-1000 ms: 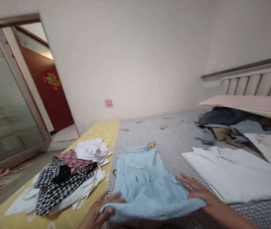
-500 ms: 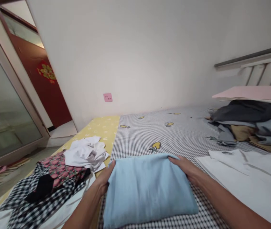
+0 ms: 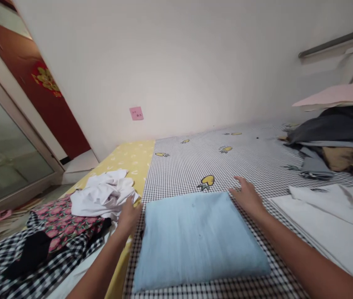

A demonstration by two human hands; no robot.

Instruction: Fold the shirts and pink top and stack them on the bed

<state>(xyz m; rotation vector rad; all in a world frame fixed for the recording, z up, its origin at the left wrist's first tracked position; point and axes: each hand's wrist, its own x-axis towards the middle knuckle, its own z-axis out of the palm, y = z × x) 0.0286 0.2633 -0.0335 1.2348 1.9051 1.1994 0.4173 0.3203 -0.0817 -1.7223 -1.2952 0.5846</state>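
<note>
A light blue garment (image 3: 198, 241), folded into a flat rectangle, lies on the checkered bedsheet (image 3: 179, 176). Just off its upper left corner is my left hand (image 3: 129, 216), holding nothing, fingers apart and close to the rumpled white clothing (image 3: 104, 194). My right hand (image 3: 247, 195) hovers beside the upper right corner with thumb and fingers spread, also without anything in it. Neither hand appears to grip the blue cloth. What kind of garment it is cannot be made out in its folded state.
Left of the blue cloth lies a heap with a floral and black-and-white checked garment (image 3: 54, 226). On the right are folded white clothes (image 3: 322, 220). Behind them stands a pile of dark clothes (image 3: 334, 128) topped by a pink flat piece (image 3: 338, 94). A wall (image 3: 195, 62) closes the far side.
Both hands have let go of the blue garment's upper corners and moved outward from it. The cloth now lies flatter on the bed. The view has shifted slightly.
</note>
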